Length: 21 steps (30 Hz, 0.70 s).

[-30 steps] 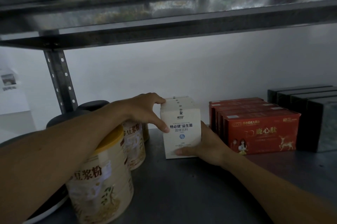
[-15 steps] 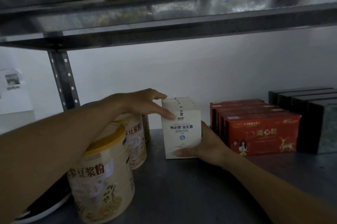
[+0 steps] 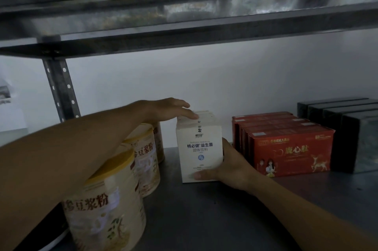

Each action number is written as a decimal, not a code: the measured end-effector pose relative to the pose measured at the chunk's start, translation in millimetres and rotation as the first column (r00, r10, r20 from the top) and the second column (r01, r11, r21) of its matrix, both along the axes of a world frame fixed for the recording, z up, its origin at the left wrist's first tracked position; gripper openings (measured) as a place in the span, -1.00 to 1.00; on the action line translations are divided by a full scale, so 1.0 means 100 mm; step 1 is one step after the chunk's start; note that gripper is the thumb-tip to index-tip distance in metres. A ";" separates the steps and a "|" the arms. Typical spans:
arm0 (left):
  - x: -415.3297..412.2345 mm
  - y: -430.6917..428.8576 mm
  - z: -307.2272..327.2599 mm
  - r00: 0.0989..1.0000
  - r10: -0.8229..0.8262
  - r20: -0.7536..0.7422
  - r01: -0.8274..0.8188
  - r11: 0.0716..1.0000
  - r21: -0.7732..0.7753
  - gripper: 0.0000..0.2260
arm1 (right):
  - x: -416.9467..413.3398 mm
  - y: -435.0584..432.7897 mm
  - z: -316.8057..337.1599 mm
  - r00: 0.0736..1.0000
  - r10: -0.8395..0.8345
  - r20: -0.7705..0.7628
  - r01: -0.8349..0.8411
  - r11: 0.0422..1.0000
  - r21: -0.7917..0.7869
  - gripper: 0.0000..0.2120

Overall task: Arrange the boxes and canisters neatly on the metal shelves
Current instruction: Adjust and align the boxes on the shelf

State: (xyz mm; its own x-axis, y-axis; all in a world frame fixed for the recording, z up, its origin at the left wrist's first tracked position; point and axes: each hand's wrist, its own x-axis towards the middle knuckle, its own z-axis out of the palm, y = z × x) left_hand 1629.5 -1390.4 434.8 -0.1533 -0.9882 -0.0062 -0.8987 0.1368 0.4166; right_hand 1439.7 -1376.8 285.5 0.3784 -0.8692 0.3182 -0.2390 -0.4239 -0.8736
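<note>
A row of white boxes (image 3: 199, 148) stands front to back on the metal shelf (image 3: 204, 214), near its middle. My left hand (image 3: 169, 109) lies flat on top of the front boxes, fingers straight. My right hand (image 3: 229, 167) holds the front box at its right side, thumb across the lower front face. Cream canisters with yellow lids (image 3: 106, 209) stand in a line on the left, under my left forearm.
A row of red boxes (image 3: 290, 148) stands right of the white ones, with dark boxes (image 3: 351, 134) beyond at the far right. The upper shelf (image 3: 184, 21) hangs low overhead. A perforated upright (image 3: 61, 89) stands at the back left. A black-lidded container (image 3: 45, 228) shows at lower left.
My left hand has let go of the box's left edge, risen and flattened onto the box tops. The right hand stays at the front box.
</note>
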 end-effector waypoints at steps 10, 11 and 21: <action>-0.03 -0.01 -0.10 0.996 -0.022 -0.085 0.024 0.999 0.027 -0.55 | -0.01 0.01 0.01 1.000 0.000 -0.014 0.000 1.000 0.001 -0.19; -0.02 -0.02 -0.11 0.994 -0.023 -0.102 0.027 0.999 0.035 -0.57 | -0.01 0.01 0.01 1.000 -0.001 -0.022 0.001 1.000 0.001 -0.17; -0.01 0.00 -0.12 0.990 -0.038 -0.137 0.045 0.998 0.049 -0.50 | -0.01 0.04 0.03 1.000 0.001 -0.028 -0.001 1.000 0.008 -0.14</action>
